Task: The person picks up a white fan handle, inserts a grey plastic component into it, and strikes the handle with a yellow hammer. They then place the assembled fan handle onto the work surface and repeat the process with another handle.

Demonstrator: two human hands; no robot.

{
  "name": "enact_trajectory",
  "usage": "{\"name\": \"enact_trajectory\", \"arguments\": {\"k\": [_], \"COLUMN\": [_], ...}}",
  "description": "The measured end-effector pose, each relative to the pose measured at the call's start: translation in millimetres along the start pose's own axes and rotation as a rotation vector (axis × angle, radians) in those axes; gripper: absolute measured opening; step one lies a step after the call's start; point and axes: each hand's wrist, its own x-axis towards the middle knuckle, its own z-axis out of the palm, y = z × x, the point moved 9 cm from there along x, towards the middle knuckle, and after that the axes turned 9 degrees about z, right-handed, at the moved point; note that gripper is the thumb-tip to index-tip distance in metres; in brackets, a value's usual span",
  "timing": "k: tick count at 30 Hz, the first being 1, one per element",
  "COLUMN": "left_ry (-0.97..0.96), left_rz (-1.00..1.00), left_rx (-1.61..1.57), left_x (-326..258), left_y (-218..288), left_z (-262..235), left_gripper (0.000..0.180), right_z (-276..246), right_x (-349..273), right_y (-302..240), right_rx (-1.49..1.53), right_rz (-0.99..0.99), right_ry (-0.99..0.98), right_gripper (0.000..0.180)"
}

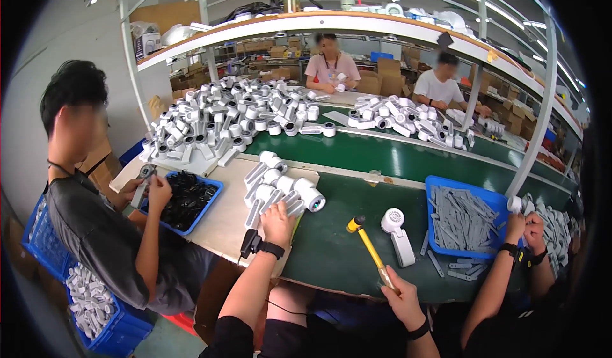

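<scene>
My left hand (pixel 278 224) reaches into a small pile of white-and-grey handheld fans (pixel 271 178) on a pale board, its fingers closed over the grey handle of one fan (pixel 291 204). My right hand (pixel 404 302) grips the lower end of a yellow-handled hammer (pixel 373 251) with a dark-tipped head, held slanting over the green table. Just right of the hammer head lies a single white handheld fan (pixel 400 237), its round grille facing up.
A blue tray (pixel 429 211) of flat grey strips stands at right, with loose strips beside it. A co-worker's hands (pixel 524 229) work there. Another person (pixel 108 205) sits left by a blue tray (pixel 218 198) of black parts. A large fan heap (pixel 217 116) lies behind; a shelf (pixel 306 21) spans overhead.
</scene>
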Motion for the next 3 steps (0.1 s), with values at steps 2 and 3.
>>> {"name": "enact_trajectory", "arguments": {"k": [2,3], "left_ry": [-0.088,-0.144], "left_rz": [-0.052,-0.067], "left_rx": [-0.006,0.011], "left_x": [11.1,16.5], "left_y": [-2.7,-6.8], "left_z": [11.5,19.1], "left_gripper": [0.054,0.062], "right_z": [-22.7,-33.8], "right_x": [-5.5,-5.6], "right_y": [-5.5,2.3], "right_rx": [-0.081,-0.162], "right_rz": [-0.063,-0.009], "right_ry": [0.14,0.166], "right_gripper": [0.051,0.054]}}
